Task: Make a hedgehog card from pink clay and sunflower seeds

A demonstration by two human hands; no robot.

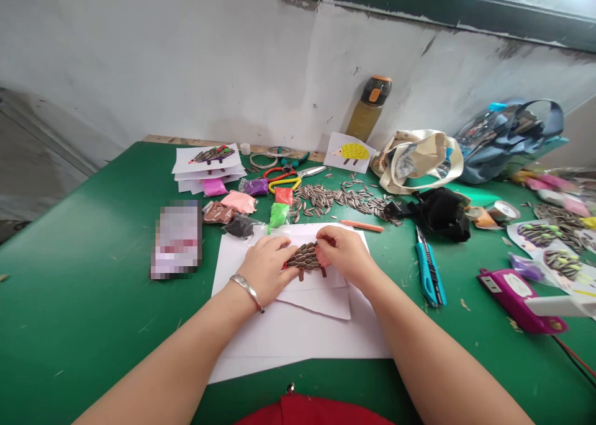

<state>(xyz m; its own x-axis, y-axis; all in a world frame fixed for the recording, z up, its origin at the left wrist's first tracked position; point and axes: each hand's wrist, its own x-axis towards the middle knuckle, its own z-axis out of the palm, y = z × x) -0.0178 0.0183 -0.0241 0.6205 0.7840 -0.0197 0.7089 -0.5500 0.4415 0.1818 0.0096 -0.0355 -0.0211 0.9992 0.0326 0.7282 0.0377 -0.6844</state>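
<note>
A hedgehog figure of striped sunflower seeds (303, 257) with brown legs lies on a small white card (326, 298), on top of larger white paper (261, 344). My left hand (267, 267), with a silver bangle at the wrist, rests on the card at the figure's left side, fingers apart. At the right end, beside a pink patch (321, 255), my right hand (342, 251) has its thumb and index finger pinched together; what is between them is too small to tell. A loose seed pile (321, 198) lies behind my hands.
Clay packets (279, 217), scissors (310, 172) and finished cards (205, 158) stand behind. An orange pen (362, 226), a blue cutter (429, 273), a black pouch (442, 214) and a magenta device (519, 298) are at right. A phone-like object (177, 239) lies left. A bottle (367, 111) leans on the wall.
</note>
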